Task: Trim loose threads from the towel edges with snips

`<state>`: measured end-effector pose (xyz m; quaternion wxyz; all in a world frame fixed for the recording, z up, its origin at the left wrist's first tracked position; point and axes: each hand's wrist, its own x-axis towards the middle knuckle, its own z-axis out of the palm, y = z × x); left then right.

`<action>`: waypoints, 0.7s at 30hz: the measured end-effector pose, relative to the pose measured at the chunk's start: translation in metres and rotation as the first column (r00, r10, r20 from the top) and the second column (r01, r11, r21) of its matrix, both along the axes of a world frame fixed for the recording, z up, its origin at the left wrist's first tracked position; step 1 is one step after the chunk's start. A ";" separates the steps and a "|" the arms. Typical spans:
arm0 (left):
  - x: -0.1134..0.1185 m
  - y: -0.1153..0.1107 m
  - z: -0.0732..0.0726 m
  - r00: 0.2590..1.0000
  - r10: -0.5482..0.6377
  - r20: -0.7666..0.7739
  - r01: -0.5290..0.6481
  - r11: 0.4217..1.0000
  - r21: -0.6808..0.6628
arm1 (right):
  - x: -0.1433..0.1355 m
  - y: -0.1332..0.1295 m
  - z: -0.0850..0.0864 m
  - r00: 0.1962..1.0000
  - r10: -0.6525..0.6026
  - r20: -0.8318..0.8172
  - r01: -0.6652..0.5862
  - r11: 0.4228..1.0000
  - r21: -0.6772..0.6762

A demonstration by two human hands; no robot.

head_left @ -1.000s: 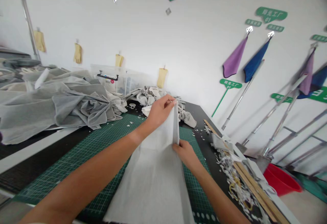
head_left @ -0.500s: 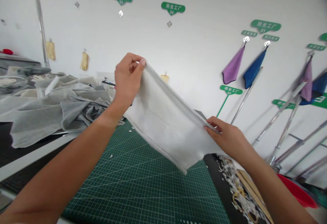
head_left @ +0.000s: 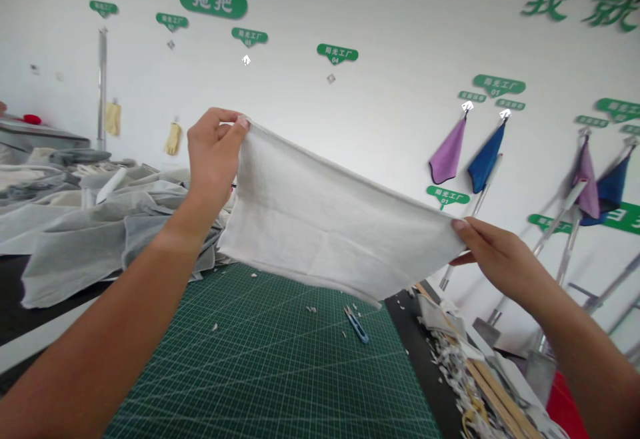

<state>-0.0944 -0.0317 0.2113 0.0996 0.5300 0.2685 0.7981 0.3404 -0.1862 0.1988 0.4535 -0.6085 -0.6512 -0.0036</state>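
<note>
A pale grey-white cloth hangs stretched in the air between my two hands, its upper edge sloping down to the right. My left hand pinches its upper left corner between thumb and fingers. At the upper right corner, my right hand grips the cloth, thumb on the near side. The lower edge hangs loose above a green cutting mat. Blue-handled thread snips lie on the mat beneath the cloth, with small white scraps around them.
A heap of grey and white cloths covers the table at left, beside a white strip. Shredded scraps and wooden strips lie along the right edge. Mop poles, purple cloths and blue cloths hang on or lean against the wall.
My hands have moved apart, the left one leftward and the right one rightward. The cloth is spread wider and flatter, and the snips now show below it. The view has tilted up.
</note>
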 end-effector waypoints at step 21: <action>0.084 -0.045 -0.055 0.485 -0.761 -0.430 0.547 0.648 -0.530 | -0.107 0.010 -0.043 0.797 0.327 -0.508 -0.500 0.829 -0.250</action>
